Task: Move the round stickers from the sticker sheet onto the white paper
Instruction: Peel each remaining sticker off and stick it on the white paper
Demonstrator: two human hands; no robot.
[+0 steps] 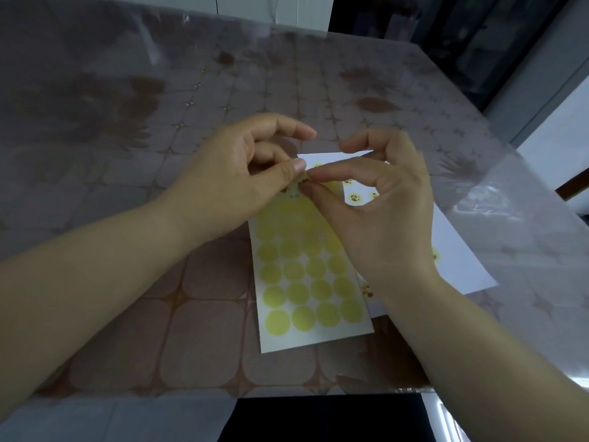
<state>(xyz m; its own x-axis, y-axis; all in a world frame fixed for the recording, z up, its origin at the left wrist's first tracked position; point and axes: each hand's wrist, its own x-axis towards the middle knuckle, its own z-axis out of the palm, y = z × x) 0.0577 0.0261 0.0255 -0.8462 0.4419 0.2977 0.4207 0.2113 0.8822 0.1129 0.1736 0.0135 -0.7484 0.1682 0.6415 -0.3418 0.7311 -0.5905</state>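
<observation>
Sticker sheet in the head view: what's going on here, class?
A person's left hand pinches the top of the sticker sheet while the right hand pinches a round sticker at its upper edge, seemingly peeling it. The white paper lies beside it, already carrying several placed stickers.

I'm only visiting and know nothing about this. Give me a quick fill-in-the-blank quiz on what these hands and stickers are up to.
1. The left hand holds the far end of the sticker sheet, whose circles are ____ in colour.
2. The circles run ____ to a row.
3. The right hand pinches a sticker at that same end; the white paper lies to the ____ of the sheet.
Missing words: yellow; four; right.
</observation>
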